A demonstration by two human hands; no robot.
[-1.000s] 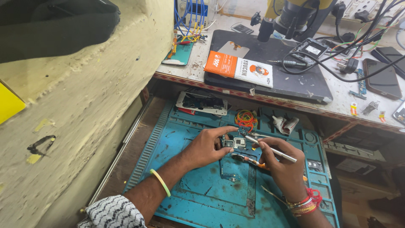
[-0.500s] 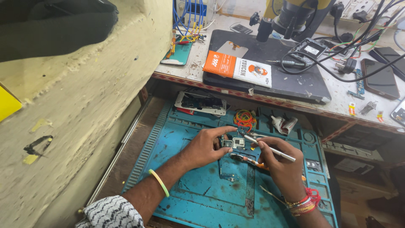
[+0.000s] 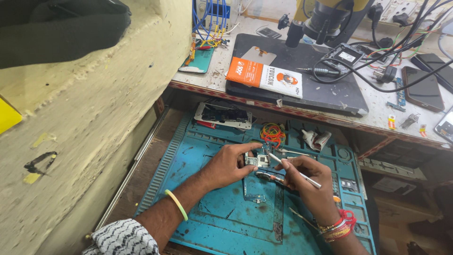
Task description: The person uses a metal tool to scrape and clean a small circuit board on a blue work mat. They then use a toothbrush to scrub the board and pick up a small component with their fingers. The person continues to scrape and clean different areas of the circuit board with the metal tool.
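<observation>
Pinching down at the middle of the blue work mat (image 3: 207, 222), the left hand (image 3: 226, 165) has its fingers curled closed on one small circuit board (image 3: 257, 160), pressing it flat against the mat. Right beside it, the right hand (image 3: 306, 182) is closed in a pen grip around one slim silver tool (image 3: 295, 172), tip touching the board. Farther off sit one bundle of rubber bands (image 3: 272, 133), one opened phone frame (image 3: 224, 115), and, on the tabletop (image 3: 377, 111) beyond, one microscope (image 3: 325, 19).
</observation>
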